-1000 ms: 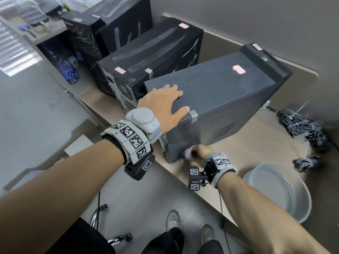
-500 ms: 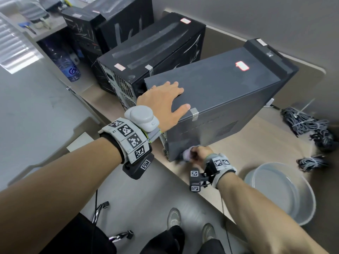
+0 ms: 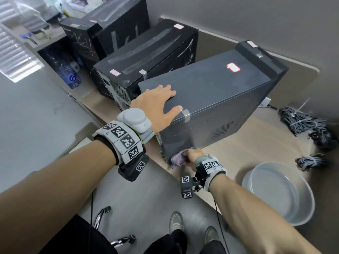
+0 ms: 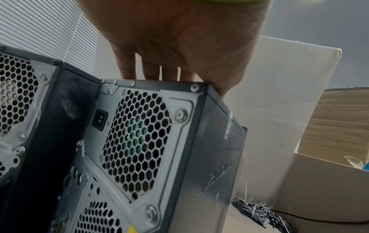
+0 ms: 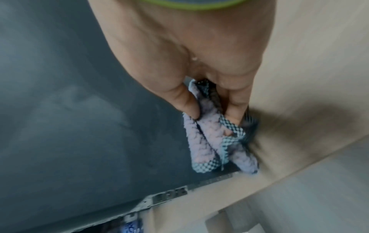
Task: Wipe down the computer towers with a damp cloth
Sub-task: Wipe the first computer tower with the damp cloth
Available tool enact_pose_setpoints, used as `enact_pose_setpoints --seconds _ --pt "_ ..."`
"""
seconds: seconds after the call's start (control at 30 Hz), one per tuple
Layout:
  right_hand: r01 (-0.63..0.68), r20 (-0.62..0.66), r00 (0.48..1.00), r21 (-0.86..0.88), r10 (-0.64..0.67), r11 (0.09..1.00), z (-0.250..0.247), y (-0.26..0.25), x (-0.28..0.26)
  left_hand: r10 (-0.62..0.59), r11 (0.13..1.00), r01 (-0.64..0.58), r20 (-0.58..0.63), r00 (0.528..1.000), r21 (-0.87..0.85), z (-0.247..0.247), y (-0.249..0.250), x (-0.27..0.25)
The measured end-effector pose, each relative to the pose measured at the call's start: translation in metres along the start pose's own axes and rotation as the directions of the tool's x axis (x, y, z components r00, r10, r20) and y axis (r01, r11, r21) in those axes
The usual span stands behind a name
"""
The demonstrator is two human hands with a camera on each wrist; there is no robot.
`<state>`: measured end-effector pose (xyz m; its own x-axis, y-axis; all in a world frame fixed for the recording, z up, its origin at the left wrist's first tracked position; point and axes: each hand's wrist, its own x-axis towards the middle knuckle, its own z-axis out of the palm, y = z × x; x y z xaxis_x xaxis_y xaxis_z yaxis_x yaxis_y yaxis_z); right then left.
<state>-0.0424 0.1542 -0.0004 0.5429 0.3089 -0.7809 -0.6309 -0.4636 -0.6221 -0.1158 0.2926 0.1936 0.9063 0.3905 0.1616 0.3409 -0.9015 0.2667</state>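
Three dark computer towers stand in a row on a low wooden platform (image 3: 256,143). The nearest grey tower (image 3: 211,92) leans to the right. My left hand (image 3: 157,105) lies flat on its top near the rear corner, fingers straight; the left wrist view shows those fingers (image 4: 151,69) over the top edge above the vented back panel (image 4: 135,141). My right hand (image 3: 192,155) grips a bunched lilac checked cloth (image 3: 177,159) and presses it against the tower's right side panel at its lower rear corner. In the right wrist view the cloth (image 5: 209,134) sits between thumb and fingers against the grey panel (image 5: 79,110).
The middle tower (image 3: 146,57) and the far tower (image 3: 110,28) stand to the left. A grey basin (image 3: 278,191) rests on the floor at the right. Bundled cables (image 3: 302,121) lie by the wall. A water bottle (image 3: 67,70) stands at the left. Shoes (image 3: 176,222) are below.
The view has shifted slightly. My right hand with the cloth stays low at the tower's rear corner, and the left hand keeps its place on top.
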Motion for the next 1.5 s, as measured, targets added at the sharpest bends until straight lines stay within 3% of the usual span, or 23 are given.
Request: enact_pose_setpoints --seconds 0.13,0.27,0.37,0.47,0.57,0.8,1.0,1.1,1.27,1.37,1.5 --pt "0.121 -0.051 0.992 0.16 -0.114 0.98 -0.024 -0.034 -0.034 -0.005 1.0 0.005 -0.013 1.0 -0.001 -0.002 0.001 -0.001" --pt "0.327 -0.108 0.945 0.272 -0.309 0.905 -0.058 -0.072 -0.058 -0.024 1.0 0.024 0.014 1.0 0.017 -0.003 0.002 0.0" --pt "0.37 -0.128 0.929 0.375 -0.348 0.85 -0.07 -0.083 -0.063 -0.039 0.999 0.039 0.004 0.999 0.023 -0.003 0.005 -0.001" --pt "0.327 -0.002 0.939 0.315 -0.344 0.891 -0.047 -0.062 -0.066 -0.041 0.999 0.041 0.011 0.999 0.014 -0.002 0.007 0.0" --pt "0.217 0.127 0.96 0.231 -0.251 0.948 -0.029 -0.049 -0.068 -0.028 0.999 0.029 0.032 0.999 -0.028 -0.002 0.004 0.0" --pt "0.322 0.033 0.933 0.366 -0.358 0.873 -0.068 -0.085 -0.072 -0.056 0.992 0.06 0.04 0.998 -0.111 0.0 0.008 -0.004" --pt "0.185 0.125 0.966 0.288 -0.228 0.94 -0.042 -0.052 -0.065 -0.045 0.994 0.053 0.088 0.995 -0.091 -0.004 0.008 -0.002" --pt "0.192 0.19 0.942 0.379 -0.279 0.905 -0.036 -0.052 -0.078 -0.027 0.995 0.036 0.096 0.995 -0.097 -0.003 0.004 -0.002" --pt "0.182 0.34 0.884 0.381 -0.32 0.906 0.001 -0.053 -0.103 -0.007 0.989 0.013 0.043 0.999 -0.145 -0.014 -0.014 0.002" --pt "0.112 0.27 0.942 0.311 -0.2 0.944 0.019 -0.041 -0.094 0.054 0.988 -0.043 0.068 0.996 -0.151 -0.014 -0.028 -0.001" --pt "0.019 0.066 0.997 0.229 -0.036 0.973 0.029 -0.023 -0.075 0.076 0.983 -0.068 0.036 0.996 -0.17 -0.005 -0.033 -0.005"
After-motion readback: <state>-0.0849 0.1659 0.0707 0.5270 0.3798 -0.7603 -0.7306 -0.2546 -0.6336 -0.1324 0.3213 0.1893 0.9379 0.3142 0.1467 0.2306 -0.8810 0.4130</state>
